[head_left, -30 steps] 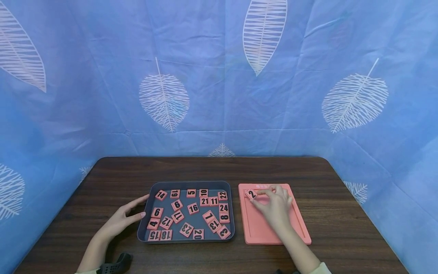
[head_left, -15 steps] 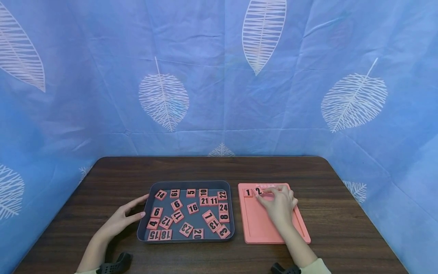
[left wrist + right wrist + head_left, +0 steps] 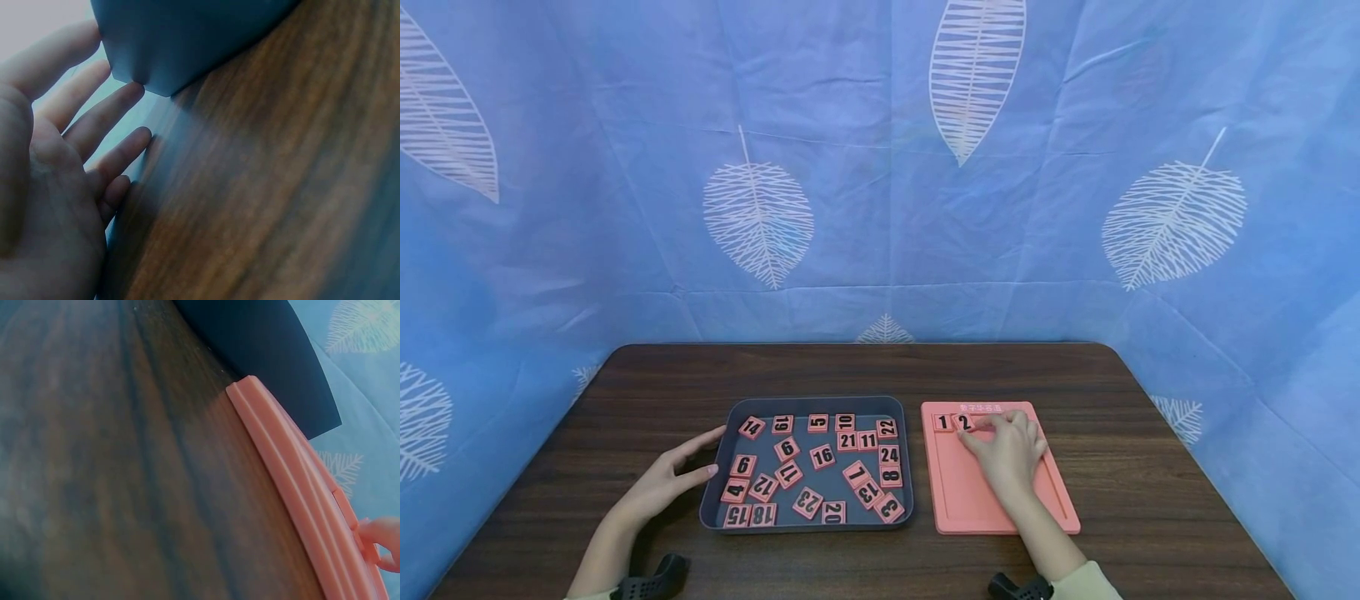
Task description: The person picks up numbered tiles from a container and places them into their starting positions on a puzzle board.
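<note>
My right hand pinches the pink number tile marked 2 between thumb and forefinger. That tile lies at the top of the pink frame board, right beside the tile marked 1 in the top left corner. In the right wrist view the fingertips show at the board's far side. With its fingers extended, my left hand touches the left wall of the dark grey tray. The left wrist view shows those fingertips against the tray's outer wall.
Several pink number tiles lie scattered in the tray, among them 16, 23 and 14. Tray and board stand side by side on a dark wooden table. A blue leaf-patterned cloth hangs behind it.
My right hand has moved tile 2 rightward from over the board's top left corner, uncovering tile 1, and lowered it beside that tile. The left hand and tray have stayed put.
</note>
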A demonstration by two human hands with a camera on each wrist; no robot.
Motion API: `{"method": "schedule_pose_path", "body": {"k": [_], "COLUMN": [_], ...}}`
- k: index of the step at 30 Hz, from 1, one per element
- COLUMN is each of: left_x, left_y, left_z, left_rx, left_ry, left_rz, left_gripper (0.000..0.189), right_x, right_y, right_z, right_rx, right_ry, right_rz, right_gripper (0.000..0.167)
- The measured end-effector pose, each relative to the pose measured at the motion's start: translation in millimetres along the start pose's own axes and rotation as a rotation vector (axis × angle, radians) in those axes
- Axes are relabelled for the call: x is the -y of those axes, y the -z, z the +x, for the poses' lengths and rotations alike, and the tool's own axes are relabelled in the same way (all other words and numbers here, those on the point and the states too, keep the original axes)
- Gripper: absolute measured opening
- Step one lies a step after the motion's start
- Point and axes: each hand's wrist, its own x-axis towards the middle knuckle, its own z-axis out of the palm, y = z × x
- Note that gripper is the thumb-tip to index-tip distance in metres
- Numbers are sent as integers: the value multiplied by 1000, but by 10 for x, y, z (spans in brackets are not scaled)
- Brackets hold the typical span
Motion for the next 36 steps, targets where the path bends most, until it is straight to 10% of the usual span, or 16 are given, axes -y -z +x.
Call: {"method": "schedule_pose_path", "body": {"k": [36], "left_x": [15], "left_y": [4], "left_z": [8], "left_rx": [3], "left_ry": [-24], "left_rz": [5], "left_gripper": [58], "right_x": [-19], "right_y": [-21], "right_z": [-23], "right_rx": [-23], "right_ry": [11], "right_rz": [4], "right_gripper": [26]}}
